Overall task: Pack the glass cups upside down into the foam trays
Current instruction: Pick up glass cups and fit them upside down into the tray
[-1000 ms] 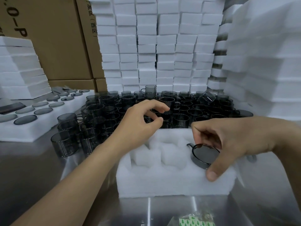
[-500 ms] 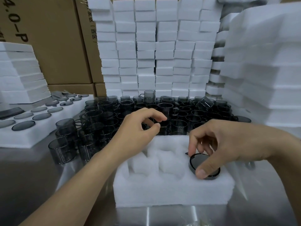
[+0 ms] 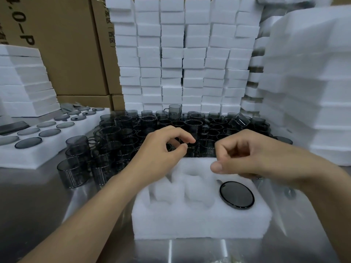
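A white foam tray (image 3: 199,223) lies on the steel table in front of me. One smoky glass cup (image 3: 236,195) sits upside down in its front right pocket; the other pockets in view hold nothing. Behind the tray stand several loose dark glass cups (image 3: 191,124), most upright. My left hand (image 3: 161,149) hovers over the cups at the tray's back left edge, thumb and forefinger close together, nothing visibly held. My right hand (image 3: 247,154) hangs above the tray's back right, fingers loosely curled and empty, apart from the seated cup.
A second foam tray (image 3: 28,156) filled with upside-down cups lies at the left, with a dark phone (image 3: 13,127) beside it. Foam stacks (image 3: 182,54) wall the back, and more foam (image 3: 313,92) rises on the right. Cardboard boxes (image 3: 66,44) stand at the back left.
My right hand pushed the upside-down cup down into the front right pocket, let go and lifted up and back. My left hand stayed over the loose cups, its thumb and forefinger drawing closer.
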The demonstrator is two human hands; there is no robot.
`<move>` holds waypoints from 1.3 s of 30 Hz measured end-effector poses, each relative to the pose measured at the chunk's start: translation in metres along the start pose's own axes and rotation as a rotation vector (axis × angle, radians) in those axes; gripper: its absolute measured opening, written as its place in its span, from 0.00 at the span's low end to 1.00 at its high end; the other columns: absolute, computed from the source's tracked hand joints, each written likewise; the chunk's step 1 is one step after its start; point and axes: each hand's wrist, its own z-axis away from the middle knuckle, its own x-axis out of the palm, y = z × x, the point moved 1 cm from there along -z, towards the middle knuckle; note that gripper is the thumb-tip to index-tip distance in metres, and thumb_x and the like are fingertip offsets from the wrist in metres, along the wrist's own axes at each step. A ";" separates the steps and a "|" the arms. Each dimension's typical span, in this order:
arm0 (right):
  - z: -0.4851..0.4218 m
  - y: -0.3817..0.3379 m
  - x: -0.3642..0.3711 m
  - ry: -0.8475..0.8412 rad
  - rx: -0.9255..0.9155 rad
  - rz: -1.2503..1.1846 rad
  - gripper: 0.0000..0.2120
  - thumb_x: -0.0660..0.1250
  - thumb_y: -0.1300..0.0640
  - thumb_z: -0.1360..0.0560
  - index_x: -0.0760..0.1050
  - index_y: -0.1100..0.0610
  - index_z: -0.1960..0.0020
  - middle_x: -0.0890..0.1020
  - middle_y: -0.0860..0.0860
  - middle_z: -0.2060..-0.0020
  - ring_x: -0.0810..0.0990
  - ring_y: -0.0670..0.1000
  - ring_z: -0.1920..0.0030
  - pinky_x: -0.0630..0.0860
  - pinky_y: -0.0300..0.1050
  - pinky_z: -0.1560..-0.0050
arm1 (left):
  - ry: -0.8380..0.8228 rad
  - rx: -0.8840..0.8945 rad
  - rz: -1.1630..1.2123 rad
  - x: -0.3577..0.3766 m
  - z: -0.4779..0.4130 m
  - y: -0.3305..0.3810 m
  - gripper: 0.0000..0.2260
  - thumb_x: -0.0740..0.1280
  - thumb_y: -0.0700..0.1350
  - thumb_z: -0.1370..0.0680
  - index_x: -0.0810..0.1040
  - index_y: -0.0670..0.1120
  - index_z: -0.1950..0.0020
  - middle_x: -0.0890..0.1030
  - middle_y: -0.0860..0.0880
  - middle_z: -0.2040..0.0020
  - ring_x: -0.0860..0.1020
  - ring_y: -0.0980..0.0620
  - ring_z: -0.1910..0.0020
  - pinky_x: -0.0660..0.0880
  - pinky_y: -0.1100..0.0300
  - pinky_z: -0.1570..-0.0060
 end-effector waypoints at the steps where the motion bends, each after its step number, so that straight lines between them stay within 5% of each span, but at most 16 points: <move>1: 0.000 -0.003 0.005 -0.080 -0.035 -0.124 0.21 0.76 0.51 0.22 0.69 0.56 0.66 0.62 0.52 0.72 0.59 0.48 0.72 0.61 0.36 0.71 | 0.003 0.003 -0.003 0.000 0.000 0.000 0.13 0.71 0.40 0.18 0.87 0.61 0.47 0.84 0.63 0.44 0.83 0.57 0.46 0.80 0.55 0.45; 4: -0.003 -0.008 0.021 -0.309 -0.062 -0.362 0.19 0.72 0.55 0.23 0.66 0.59 0.65 0.59 0.52 0.72 0.57 0.48 0.73 0.58 0.37 0.71 | 0.007 0.008 -0.011 0.000 0.000 -0.001 0.13 0.72 0.40 0.18 0.87 0.59 0.47 0.84 0.63 0.45 0.83 0.58 0.47 0.77 0.63 0.50; 7: -0.012 -0.001 0.035 -0.430 0.023 -0.283 0.21 0.71 0.55 0.23 0.63 0.59 0.66 0.61 0.47 0.73 0.58 0.45 0.75 0.57 0.35 0.74 | 0.021 0.008 -0.020 0.000 -0.001 -0.001 0.13 0.72 0.39 0.18 0.88 0.57 0.47 0.84 0.61 0.45 0.83 0.57 0.49 0.73 0.70 0.55; 14: -0.013 0.005 0.031 -0.492 -0.040 -0.683 0.22 0.73 0.53 0.23 0.62 0.56 0.65 0.61 0.48 0.70 0.59 0.44 0.71 0.57 0.33 0.73 | 0.000 0.004 0.004 0.002 0.000 -0.002 0.13 0.71 0.39 0.18 0.87 0.59 0.48 0.85 0.61 0.46 0.83 0.55 0.49 0.77 0.60 0.54; 20: -0.020 0.015 0.036 -0.484 -0.003 -0.641 0.25 0.75 0.47 0.25 0.62 0.55 0.67 0.59 0.49 0.70 0.57 0.46 0.71 0.53 0.35 0.74 | 0.024 0.014 -0.014 -0.001 0.000 0.002 0.12 0.71 0.41 0.18 0.87 0.58 0.49 0.86 0.61 0.49 0.84 0.54 0.51 0.79 0.58 0.52; 25: -0.020 0.017 0.021 -0.303 -0.060 -0.790 0.24 0.76 0.46 0.26 0.65 0.55 0.67 0.60 0.49 0.69 0.58 0.46 0.71 0.55 0.36 0.74 | 0.434 -0.004 -0.399 -0.041 -0.003 0.001 0.09 0.66 0.50 0.21 0.86 0.59 0.49 0.84 0.64 0.53 0.82 0.60 0.51 0.79 0.49 0.42; 27: -0.019 0.017 0.016 -0.188 -0.070 -0.795 0.24 0.77 0.44 0.27 0.66 0.56 0.67 0.59 0.50 0.69 0.58 0.46 0.71 0.54 0.37 0.74 | 0.591 -0.125 -0.672 -0.062 -0.002 -0.010 0.09 0.67 0.51 0.20 0.84 0.58 0.43 0.82 0.57 0.45 0.80 0.50 0.41 0.73 0.45 0.38; 30: -0.020 0.016 0.012 -0.090 -0.082 -0.796 0.24 0.77 0.44 0.29 0.68 0.56 0.68 0.59 0.50 0.69 0.57 0.46 0.71 0.52 0.40 0.73 | 0.540 -0.462 -0.788 -0.080 -0.001 -0.032 0.17 0.70 0.56 0.21 0.78 0.57 0.32 0.76 0.48 0.31 0.71 0.40 0.29 0.68 0.40 0.33; 33: -0.021 0.017 0.013 -0.041 -0.085 -0.783 0.24 0.78 0.44 0.30 0.68 0.57 0.67 0.59 0.50 0.69 0.57 0.47 0.71 0.51 0.42 0.72 | 0.379 -0.623 -0.668 -0.088 -0.001 -0.051 0.23 0.71 0.58 0.20 0.74 0.55 0.26 0.76 0.43 0.29 0.75 0.38 0.32 0.74 0.43 0.38; 35: -0.022 0.018 0.014 0.007 -0.080 -0.780 0.22 0.76 0.45 0.30 0.69 0.58 0.67 0.59 0.51 0.69 0.57 0.47 0.71 0.51 0.42 0.72 | 0.374 -0.600 -0.600 -0.091 0.000 -0.057 0.23 0.73 0.55 0.19 0.75 0.54 0.26 0.81 0.44 0.34 0.79 0.40 0.38 0.78 0.46 0.46; 39: -0.026 0.020 0.019 0.126 -0.059 -0.756 0.14 0.68 0.49 0.28 0.71 0.59 0.64 0.60 0.52 0.69 0.58 0.47 0.72 0.54 0.40 0.73 | 0.468 -0.371 -0.596 -0.084 0.001 -0.044 0.23 0.78 0.57 0.23 0.78 0.56 0.30 0.84 0.51 0.40 0.82 0.47 0.42 0.80 0.49 0.47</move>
